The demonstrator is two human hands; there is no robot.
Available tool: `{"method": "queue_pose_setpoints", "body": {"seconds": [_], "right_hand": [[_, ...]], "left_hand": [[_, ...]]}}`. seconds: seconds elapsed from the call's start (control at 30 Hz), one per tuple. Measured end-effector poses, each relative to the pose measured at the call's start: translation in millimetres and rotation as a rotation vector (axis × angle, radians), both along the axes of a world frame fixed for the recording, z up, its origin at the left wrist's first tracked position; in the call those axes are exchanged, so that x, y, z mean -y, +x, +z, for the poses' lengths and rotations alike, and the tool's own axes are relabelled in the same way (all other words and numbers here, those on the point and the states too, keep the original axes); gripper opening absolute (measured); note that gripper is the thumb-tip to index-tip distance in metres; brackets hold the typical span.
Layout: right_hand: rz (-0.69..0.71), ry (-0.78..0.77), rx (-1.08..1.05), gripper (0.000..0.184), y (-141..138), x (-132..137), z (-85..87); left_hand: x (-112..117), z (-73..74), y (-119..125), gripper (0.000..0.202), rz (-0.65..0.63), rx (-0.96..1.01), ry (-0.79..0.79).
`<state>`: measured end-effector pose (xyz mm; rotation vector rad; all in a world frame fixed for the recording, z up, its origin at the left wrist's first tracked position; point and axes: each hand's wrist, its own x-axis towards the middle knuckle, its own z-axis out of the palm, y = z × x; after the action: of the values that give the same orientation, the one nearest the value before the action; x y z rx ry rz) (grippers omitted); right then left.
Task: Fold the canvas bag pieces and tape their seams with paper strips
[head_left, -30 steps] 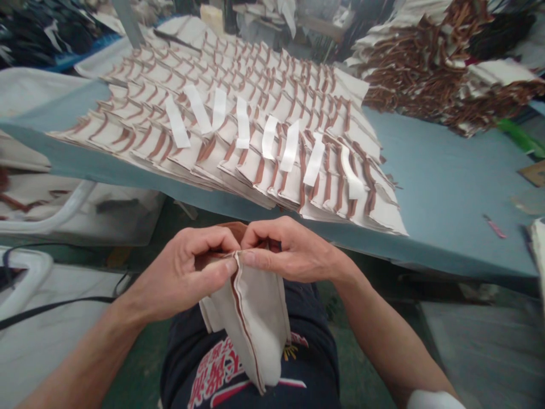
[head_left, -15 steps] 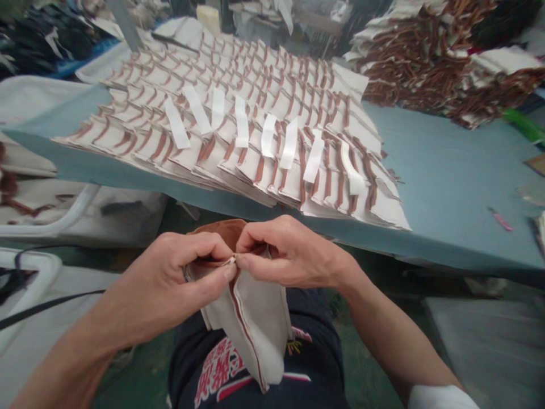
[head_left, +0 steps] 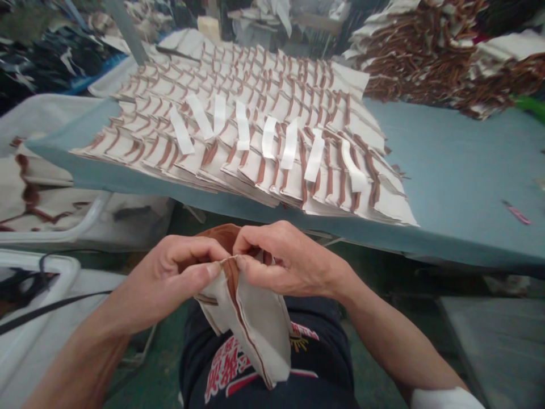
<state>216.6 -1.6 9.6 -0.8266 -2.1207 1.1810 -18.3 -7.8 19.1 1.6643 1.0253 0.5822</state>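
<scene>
A sewn cream fabric piece with brown lining (head_left: 261,324) hangs from both hands above my lap. My left hand (head_left: 179,278) pinches its top edge on the left of a brown-edged seam. On the right of that seam, my right hand (head_left: 281,255) grips the same edge between thumb and curled fingers. The seam runs down the front, spread at the top so that a brown strip shows between the thumbs. Brown lining stands up behind the fingers. What lies under the right fingers is hidden.
Overlapping rows of similar cream and brown pieces (head_left: 264,130) cover much of the blue-grey table (head_left: 447,170). White paper strips (head_left: 269,136) lie across them. A tall pile (head_left: 426,62) stands at the back right. White bins (head_left: 91,218) are at the left; a pink tool (head_left: 517,212) lies right.
My left thumb and fingers have shifted left along the edge, parting the seam so more brown strip shows. The view has moved slightly.
</scene>
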Motion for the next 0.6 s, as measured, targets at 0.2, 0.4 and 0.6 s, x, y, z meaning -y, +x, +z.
{"method": "queue_pose_setpoints", "body": {"seconds": [0.2, 0.4, 0.6], "right_hand": [[0.033, 0.023, 0.083, 0.011, 3.7, -0.2, 1.9], [0.008, 0.030, 0.281, 0.003, 1.4, -0.5, 11.8], [-0.063, -0.010, 0.363, 0.010, -2.5, -6.4, 14.4]], "left_hand": [[0.2, 8.8, 1.1, 0.029, -0.020, -0.221, 0.165], [-0.5, 17.1, 4.0, 0.022, -0.101, -0.293, 0.609], [2.6, -9.8, -3.3, 0.022, -0.137, -0.305, 0.809]]}}
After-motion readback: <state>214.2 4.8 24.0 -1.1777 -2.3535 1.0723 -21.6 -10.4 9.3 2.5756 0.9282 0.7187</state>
